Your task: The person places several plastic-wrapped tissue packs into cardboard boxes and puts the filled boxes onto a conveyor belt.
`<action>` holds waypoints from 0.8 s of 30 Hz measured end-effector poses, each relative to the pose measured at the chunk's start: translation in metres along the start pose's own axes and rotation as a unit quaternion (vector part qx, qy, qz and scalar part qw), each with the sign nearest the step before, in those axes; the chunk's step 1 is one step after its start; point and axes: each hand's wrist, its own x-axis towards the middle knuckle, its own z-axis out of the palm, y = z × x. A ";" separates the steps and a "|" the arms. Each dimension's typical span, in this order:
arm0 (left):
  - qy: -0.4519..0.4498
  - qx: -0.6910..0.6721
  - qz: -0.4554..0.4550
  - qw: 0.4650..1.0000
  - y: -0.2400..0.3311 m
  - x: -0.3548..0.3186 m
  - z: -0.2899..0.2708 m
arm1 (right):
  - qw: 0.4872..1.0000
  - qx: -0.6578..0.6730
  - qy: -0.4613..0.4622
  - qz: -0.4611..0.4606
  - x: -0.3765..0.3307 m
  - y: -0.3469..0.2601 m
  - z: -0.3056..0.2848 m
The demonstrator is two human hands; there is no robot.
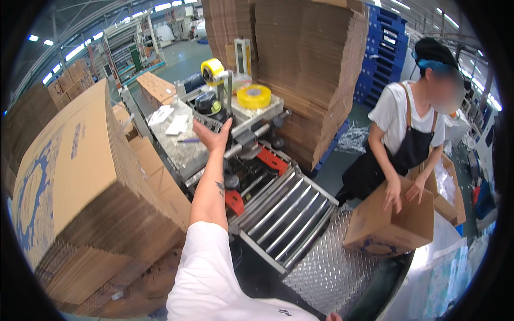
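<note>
My left hand (pixel 212 137) is stretched out with fingers apart, holding nothing, right at the black tape head (pixel 210 105) of a carton-sealing machine (pixel 251 140). A yellow tape roll (pixel 212 69) is mounted above that head, and a second yellow roll (pixel 254 96) lies on the machine's top. Only a sliver of my right hand (pixel 333 316) shows at the lower edge, so its fingers cannot be read. The steel roller conveyor (pixel 286 216) runs from the machine toward me.
At the right, a co-worker in a black apron has both hands on an open cardboard box (pixel 388 227) on a diamond-plate table (pixel 326 273). A stack of flat cartons (pixel 80 192) fills the left, taller stacks (pixel 310 69) rise behind, with blue pallets (pixel 383 53) beyond.
</note>
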 end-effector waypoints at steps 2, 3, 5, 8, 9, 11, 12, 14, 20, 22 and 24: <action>0.011 0.032 0.011 0.999 -0.032 0.019 0.018 | 0.999 -0.028 0.020 -0.002 -0.001 -0.004 0.014; -0.002 0.044 -0.017 0.999 -0.041 0.025 0.025 | 0.999 -0.029 0.032 0.004 -0.001 -0.010 0.018; 0.038 0.050 -0.014 0.998 -0.072 0.045 0.031 | 0.999 -0.035 0.031 0.019 0.014 -0.031 0.020; 0.051 0.009 -0.020 0.998 -0.097 0.064 0.037 | 0.998 -0.043 0.031 0.046 0.036 -0.061 0.025; 0.038 -0.002 -0.033 0.999 -0.098 0.067 0.041 | 0.997 -0.047 0.032 0.056 0.040 -0.067 0.027; 0.020 0.001 -0.041 0.999 -0.103 0.076 0.045 | 0.995 -0.057 0.029 0.072 0.050 -0.078 0.029; 0.020 0.015 -0.030 0.999 -0.113 0.082 0.048 | 0.995 -0.062 0.025 0.078 0.056 -0.084 0.030; 0.014 0.038 -0.010 0.999 -0.131 0.092 0.056 | 0.993 -0.071 0.021 0.089 0.066 -0.092 0.033; -0.082 -0.034 -0.115 0.989 -0.170 0.067 0.102 | 0.980 -0.070 0.042 0.181 0.043 -0.067 0.036; -0.143 -0.009 -0.201 0.969 -0.197 0.075 0.088 | 0.967 -0.079 0.024 0.240 0.013 -0.031 0.045; -0.227 0.067 -0.326 0.915 -0.217 0.093 0.069 | 0.946 -0.124 -0.049 0.296 -0.021 0.009 0.059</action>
